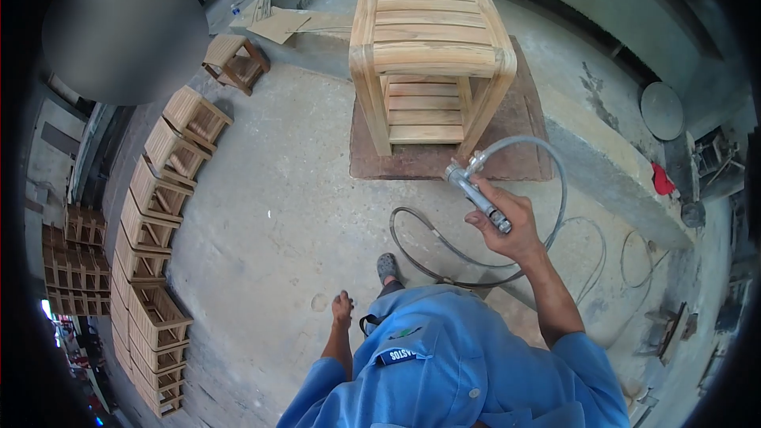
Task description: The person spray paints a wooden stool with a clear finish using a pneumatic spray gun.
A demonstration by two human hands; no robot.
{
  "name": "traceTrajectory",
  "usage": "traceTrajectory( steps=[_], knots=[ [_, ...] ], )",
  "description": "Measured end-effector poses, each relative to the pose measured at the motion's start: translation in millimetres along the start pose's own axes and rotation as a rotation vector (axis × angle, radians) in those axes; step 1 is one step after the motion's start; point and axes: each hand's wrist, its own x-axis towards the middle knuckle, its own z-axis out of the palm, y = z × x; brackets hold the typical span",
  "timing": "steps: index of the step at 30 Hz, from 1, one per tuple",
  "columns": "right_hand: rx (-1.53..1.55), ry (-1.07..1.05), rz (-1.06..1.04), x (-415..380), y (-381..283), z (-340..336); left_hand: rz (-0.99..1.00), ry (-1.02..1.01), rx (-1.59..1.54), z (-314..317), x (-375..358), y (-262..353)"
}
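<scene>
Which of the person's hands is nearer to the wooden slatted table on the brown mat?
Right. The right hand, gripping the metal nozzle, is just below the wooden slatted table; the left hand hangs lower, farther away.

Right hand [507,226] grips nozzle [478,192] (perhaps air).

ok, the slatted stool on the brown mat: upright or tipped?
Upright. The stool stands on its legs on the mat, slatted top up, lower shelf level.
</scene>
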Motion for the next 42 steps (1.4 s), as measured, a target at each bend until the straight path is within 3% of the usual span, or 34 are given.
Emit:
traceTrajectory(
  steps=[7, 10, 12, 14, 20, 25, 32, 38, 40, 42],
  knots=[
    [-0.042, -0.047, -0.071, 16.0, 8.6, 7.3, 0.064, -0.117, 0.036, 6.1, 4.2, 81.2],
    [-0.002, -0.03, 0.029, -5.4, 48.5, 41.3, 0.054, -0.109, 0.009, 0.8, -2.9, 89.0],
    [-0.026, -0.138, 0.338, -29.5, 66.9, 58.5, 0.039, -0.107, 0.005, -6.1, -7.3, 89.6],
    [-0.087, -0.188, 0.404, -46.5, 75.4, 70.6, 0.022, -0.105, 0.002, -15.4, -7.9, 85.2],
    [-0.006, -0.038, 0.41, -40.1, 63.4, 95.3, -0.151, -0.069, 0.109, -46.5, 17.0, 71.7],
    [-0.041, 0.109, 0.458, -32.3, 62.6, 93.2, -0.14, -0.085, 0.183, -62.7, 45.9, 92.0],
    [-0.197, 0.326, 0.702, -48.1, 47.4, 66.3, -0.038, -0.194, 0.249, -59.2, 90.3, 156.7],
    [-0.205, 0.367, 0.686, -21.4, 41.5, 83.4, 0.218, -0.308, 0.181, -26.9, 97.3, 258.7],
    [-0.262, 0.384, 0.522, -7.0, 47.4, 90.3, 0.34, -0.366, 0.167, -16.1, 87.8, 299.2],
    [-0.274, 0.408, 0.502, 9.5, 55.0, 94.8, 0.419, -0.379, 0.152, 1.2, 77.4, 339.9]
  ],
)
